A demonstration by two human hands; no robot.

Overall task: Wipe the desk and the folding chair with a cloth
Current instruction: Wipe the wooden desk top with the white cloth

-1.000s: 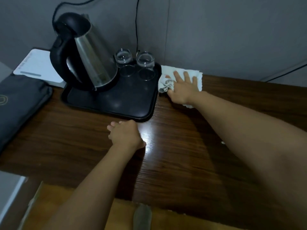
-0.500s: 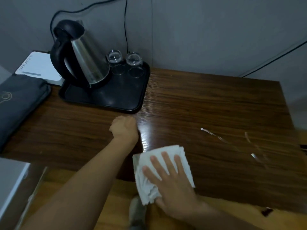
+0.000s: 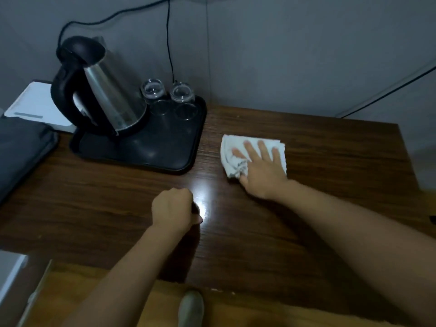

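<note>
Floor: wooden boards (image 3: 236, 312) below the near counter edge, with the toe of a shoe (image 3: 191, 305) showing.
Left hand (image 3: 173, 210): grip clenched into a loose fist holding nothing visible, knuckles resting on the counter (image 3: 94, 197) beside a bright glare patch.
Right hand (image 3: 262, 171): fingers spread flat, palm pressing the cloth down; grip released, not pinching.
Cloth (image 3: 232, 159): white, crumpled, lying on the counter's middle, just right of the tray and apart from it.
Tray (image 3: 165, 159): black, toward the far left, carrying a steel kettle (image 3: 108, 100) with black handle and two upturned glasses (image 3: 167, 92).
Far left: dark pouch (image 3: 21, 149) and white device (image 3: 35, 105).
Wall: grey, cables running down.
</note>
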